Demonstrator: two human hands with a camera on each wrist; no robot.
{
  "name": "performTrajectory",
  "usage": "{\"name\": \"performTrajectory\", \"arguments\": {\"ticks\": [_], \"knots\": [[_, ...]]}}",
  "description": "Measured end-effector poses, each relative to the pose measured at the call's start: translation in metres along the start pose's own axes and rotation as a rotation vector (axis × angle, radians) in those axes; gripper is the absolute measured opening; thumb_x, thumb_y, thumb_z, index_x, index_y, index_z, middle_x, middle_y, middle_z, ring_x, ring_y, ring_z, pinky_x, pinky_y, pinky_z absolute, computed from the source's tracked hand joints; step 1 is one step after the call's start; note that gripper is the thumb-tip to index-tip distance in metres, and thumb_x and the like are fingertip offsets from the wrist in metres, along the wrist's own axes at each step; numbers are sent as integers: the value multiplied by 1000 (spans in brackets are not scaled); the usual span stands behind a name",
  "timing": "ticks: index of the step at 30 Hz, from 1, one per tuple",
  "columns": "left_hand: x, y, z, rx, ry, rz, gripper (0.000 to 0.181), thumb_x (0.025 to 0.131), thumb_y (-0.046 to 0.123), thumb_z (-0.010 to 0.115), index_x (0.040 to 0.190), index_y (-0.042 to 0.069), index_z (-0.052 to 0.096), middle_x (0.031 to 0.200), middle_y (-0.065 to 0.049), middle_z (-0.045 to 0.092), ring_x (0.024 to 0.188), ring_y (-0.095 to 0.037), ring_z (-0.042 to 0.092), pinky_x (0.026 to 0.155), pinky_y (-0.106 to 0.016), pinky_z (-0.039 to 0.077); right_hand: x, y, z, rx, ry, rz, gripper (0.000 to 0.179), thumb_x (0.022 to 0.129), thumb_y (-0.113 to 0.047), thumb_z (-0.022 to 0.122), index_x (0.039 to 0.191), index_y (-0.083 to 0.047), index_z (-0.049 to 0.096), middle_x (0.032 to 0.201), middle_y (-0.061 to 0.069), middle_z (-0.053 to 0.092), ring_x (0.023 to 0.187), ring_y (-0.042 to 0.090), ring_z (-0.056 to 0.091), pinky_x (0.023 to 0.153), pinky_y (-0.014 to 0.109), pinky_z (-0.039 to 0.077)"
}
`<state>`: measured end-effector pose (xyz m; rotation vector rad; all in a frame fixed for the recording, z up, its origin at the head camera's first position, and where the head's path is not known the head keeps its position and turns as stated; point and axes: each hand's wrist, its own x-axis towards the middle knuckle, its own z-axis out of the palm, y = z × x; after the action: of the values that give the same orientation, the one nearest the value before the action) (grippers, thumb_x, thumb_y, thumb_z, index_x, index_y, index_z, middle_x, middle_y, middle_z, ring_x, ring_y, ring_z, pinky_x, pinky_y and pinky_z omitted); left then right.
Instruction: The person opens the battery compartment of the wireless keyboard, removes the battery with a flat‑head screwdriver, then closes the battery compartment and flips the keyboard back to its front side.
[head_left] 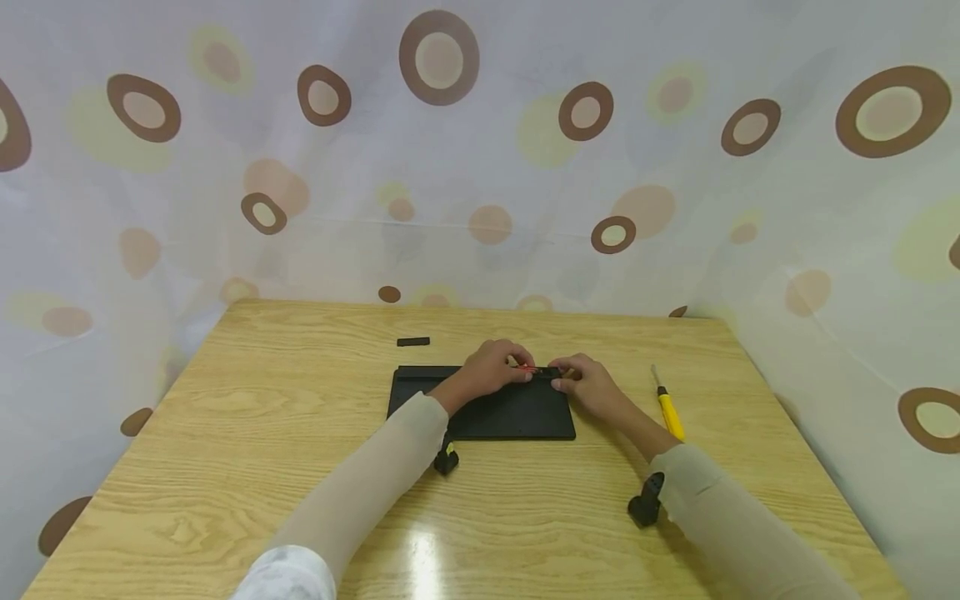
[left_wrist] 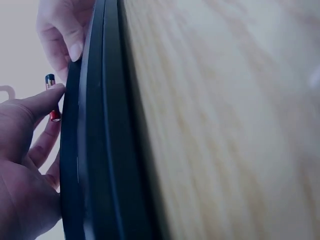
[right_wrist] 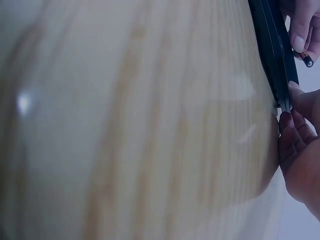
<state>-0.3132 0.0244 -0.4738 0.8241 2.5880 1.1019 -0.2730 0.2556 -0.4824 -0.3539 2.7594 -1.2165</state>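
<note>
A flat black rectangular device lies on the wooden table, a raised ridge along its far edge. My left hand pinches a small red-and-black battery between thumb and fingers, just over the far right part of that ridge. In the right wrist view, one end of the battery sticks out past the fingers. At the device's far right corner, my right hand grips the edge, thumb on top and fingers beneath. The slot under the battery is mostly hidden by both hands.
A small black strip-shaped cover lies behind the device, to the left. To the right is a screwdriver with a yellow handle, its shaft towards the back. A patterned curtain hangs behind the table.
</note>
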Motion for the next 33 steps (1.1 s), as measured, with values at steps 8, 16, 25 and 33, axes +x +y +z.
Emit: {"name": "performTrajectory", "arguments": {"ticks": [8, 16, 25, 33], "knots": [[-2, -5, -4, -77, -13, 20, 14, 98, 27, 68, 110, 23, 73, 104, 6, 68, 86, -12, 61, 74, -28, 51, 1, 2, 1, -5, 3, -10, 36, 99, -16, 66, 133, -6, 63, 121, 18, 58, 102, 30, 62, 86, 41, 50], [-4, -10, -15, -90, -25, -31, 26, 101, 17, 63, 125, 17, 72, 122, -2, 70, 102, -17, 66, 85, -34, 54, 3, 3, 2, -10, 8, -16, 36, 99, -17, 65, 134, -7, 63, 120, 16, 58, 100, 30, 61, 84, 41, 50], [-7, -11, -30, -74, -45, -44, 30, 101, 9, 61, 130, 11, 69, 128, -7, 68, 117, -24, 65, 96, -40, 54, 1, 3, 2, -40, 18, -33, 37, 99, -17, 66, 135, -8, 63, 121, 17, 58, 102, 30, 60, 85, 43, 50], [-10, -15, -33, -89, -53, -33, 23, 100, 12, 64, 121, 11, 72, 121, -6, 71, 106, -21, 67, 93, -39, 54, -1, 3, 2, -42, 15, -45, 38, 99, -15, 66, 136, -6, 62, 120, 17, 58, 102, 30, 60, 84, 42, 50]]}}
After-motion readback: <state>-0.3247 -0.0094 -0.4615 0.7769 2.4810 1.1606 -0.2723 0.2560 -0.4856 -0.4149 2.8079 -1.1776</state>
